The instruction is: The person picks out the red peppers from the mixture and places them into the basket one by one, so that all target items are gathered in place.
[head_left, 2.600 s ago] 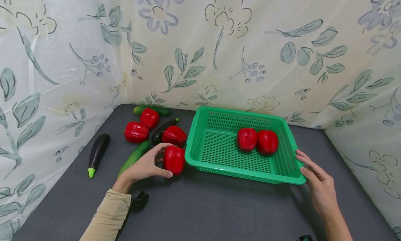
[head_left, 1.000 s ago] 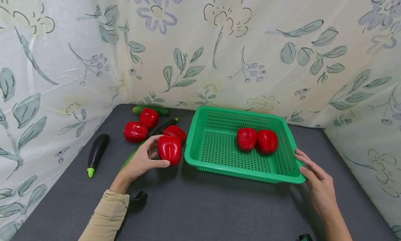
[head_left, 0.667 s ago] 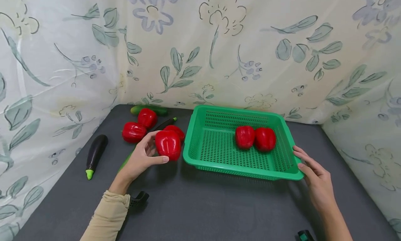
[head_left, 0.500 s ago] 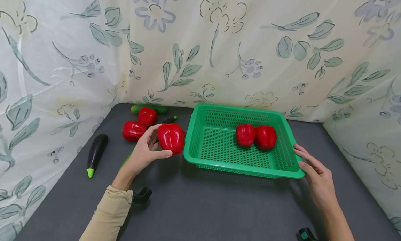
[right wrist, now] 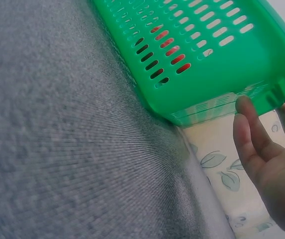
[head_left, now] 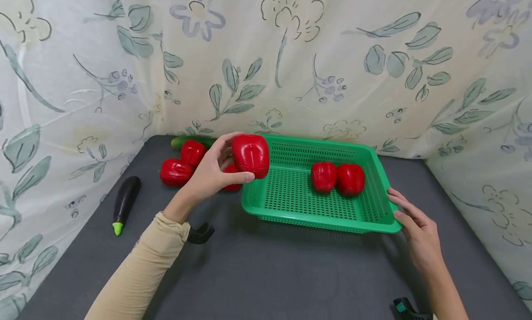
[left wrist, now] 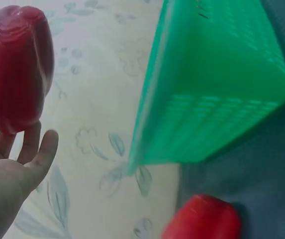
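Red pepper [head_left: 250, 156] aloft, slotted green basket [head_left: 287, 190]

No text, label, brand, number or sign can be read in the head view or in either wrist view.

Dark grey tabletop [head_left: 291, 264] bears perforated green plastic basket [head_left: 320, 224], three red bell peppers [head_left: 176, 172], cucumber [head_left: 178, 142] behind, eggplant [head_left: 126, 202] at left.
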Demonstrator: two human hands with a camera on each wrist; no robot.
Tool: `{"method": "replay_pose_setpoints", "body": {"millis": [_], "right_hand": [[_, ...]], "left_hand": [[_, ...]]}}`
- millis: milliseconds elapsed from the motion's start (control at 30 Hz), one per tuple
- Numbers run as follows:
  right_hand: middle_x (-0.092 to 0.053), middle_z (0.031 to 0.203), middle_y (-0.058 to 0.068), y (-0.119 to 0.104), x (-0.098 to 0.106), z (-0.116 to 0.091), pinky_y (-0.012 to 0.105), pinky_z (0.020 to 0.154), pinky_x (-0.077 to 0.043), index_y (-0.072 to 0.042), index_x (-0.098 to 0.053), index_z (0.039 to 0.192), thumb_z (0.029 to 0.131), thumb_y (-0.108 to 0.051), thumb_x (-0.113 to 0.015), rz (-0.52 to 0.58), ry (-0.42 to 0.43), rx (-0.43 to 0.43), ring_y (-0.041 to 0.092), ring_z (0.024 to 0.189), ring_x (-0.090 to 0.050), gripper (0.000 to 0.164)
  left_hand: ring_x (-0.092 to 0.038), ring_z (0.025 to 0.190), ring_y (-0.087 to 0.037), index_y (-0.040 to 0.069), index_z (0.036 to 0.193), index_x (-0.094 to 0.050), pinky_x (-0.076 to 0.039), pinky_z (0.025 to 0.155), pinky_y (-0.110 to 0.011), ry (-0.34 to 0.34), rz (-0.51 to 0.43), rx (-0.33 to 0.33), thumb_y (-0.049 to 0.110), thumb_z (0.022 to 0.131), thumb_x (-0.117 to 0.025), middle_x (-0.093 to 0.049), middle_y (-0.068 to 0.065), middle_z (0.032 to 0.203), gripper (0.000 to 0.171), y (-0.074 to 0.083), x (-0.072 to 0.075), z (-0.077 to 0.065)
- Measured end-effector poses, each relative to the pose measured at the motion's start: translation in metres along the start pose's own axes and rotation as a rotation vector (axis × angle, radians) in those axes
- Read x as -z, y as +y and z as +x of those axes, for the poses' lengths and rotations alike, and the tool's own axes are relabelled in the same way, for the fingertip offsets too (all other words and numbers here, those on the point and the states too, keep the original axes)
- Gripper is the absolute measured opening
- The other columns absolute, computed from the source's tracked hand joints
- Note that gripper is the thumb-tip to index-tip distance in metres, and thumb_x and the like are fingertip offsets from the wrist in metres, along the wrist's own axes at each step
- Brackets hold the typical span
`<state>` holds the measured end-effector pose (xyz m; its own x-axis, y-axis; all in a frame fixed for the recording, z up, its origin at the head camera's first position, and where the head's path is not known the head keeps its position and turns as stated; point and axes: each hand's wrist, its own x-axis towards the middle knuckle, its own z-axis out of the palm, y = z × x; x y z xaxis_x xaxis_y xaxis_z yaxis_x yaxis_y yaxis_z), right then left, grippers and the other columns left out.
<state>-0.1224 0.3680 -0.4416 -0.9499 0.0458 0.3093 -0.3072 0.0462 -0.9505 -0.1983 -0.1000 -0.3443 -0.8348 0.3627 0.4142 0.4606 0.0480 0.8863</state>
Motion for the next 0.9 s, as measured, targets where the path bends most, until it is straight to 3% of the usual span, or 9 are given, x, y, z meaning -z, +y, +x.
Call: {"method": "replay_pose_setpoints", "body": {"millis": [200, 600, 900], "right_hand": [[-0.041, 0.151, 0.011, 0.003, 0.0, 0.0, 0.019, 0.096, -0.044, 0.011, -0.048, 0.138, 0.101, -0.002, -0.051, 0.003, 0.002, 0.006, 0.019, 0.143, -0.027, 0.039], [-0.041, 0.151, 0.012, 0.002, 0.001, 0.0, 0.02, 0.096, -0.043, 0.012, -0.048, 0.137, 0.101, -0.001, -0.051, 0.012, -0.003, 0.009, 0.02, 0.143, -0.027, 0.038], [-0.041, 0.151, 0.01, 0.001, 0.001, -0.001, 0.018, 0.094, -0.044, 0.011, -0.048, 0.138, 0.101, -0.003, -0.052, -0.003, -0.001, -0.001, 0.019, 0.142, -0.028, 0.039]], "left_hand": [[-0.053, 0.116, -0.025, 0.015, 0.145, -0.038, -0.053, 0.088, -0.044, -0.037, 0.063, -0.032, 0.017, 0.077, -0.083, -0.05, -0.002, 0.133, 0.082, 0.007, -0.012, 0.029], [-0.048, 0.118, -0.016, 0.021, 0.144, -0.037, -0.05, 0.091, -0.036, -0.116, 0.186, 0.016, 0.027, 0.074, -0.085, -0.047, 0.007, 0.133, 0.084, 0.005, -0.037, 0.065], [-0.05, 0.117, -0.018, 0.017, 0.143, -0.039, -0.053, 0.085, -0.035, -0.201, 0.175, 0.039, 0.025, 0.076, -0.084, -0.052, 0.004, 0.128, 0.081, -0.002, -0.051, 0.092]]}}
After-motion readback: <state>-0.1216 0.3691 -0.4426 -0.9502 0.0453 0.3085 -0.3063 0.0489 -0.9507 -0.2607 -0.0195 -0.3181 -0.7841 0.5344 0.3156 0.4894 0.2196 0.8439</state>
